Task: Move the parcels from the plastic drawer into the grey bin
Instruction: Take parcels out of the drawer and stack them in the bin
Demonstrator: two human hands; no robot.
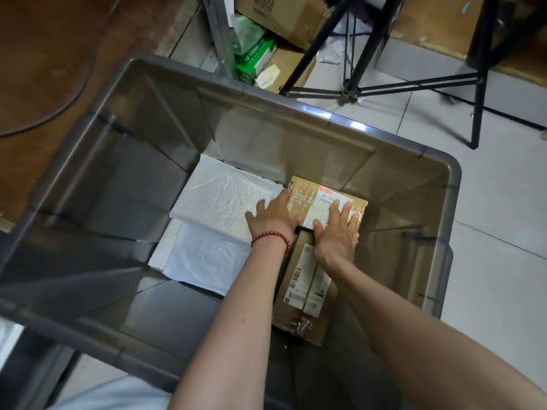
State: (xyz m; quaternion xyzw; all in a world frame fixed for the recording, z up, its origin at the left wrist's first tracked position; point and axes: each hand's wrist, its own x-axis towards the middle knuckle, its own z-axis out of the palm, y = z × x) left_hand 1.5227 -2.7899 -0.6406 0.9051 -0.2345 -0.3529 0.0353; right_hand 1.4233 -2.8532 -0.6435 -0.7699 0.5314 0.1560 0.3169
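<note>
Deep grey translucent plastic bin (325, 113) has, on its far-R floor, the small brown cardboard box (305, 187), long axis L–R across the fingers, directly under L hand (275, 220) & R hand (336, 235), both equally near, fingers spread flat.

I see the pale tiled floor (503, 220) bearing the grey bin (454, 184) (my right hand (336, 235) is inside it). Beyond the hand are a black stand (350, 91) and a cardboard box (291, 69).

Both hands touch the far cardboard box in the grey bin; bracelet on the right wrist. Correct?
No: the head view shows the red bead bracelet on the left wrist. Left hand and right hand touch the far brown cardboard box in the grey plastic bin.
</note>
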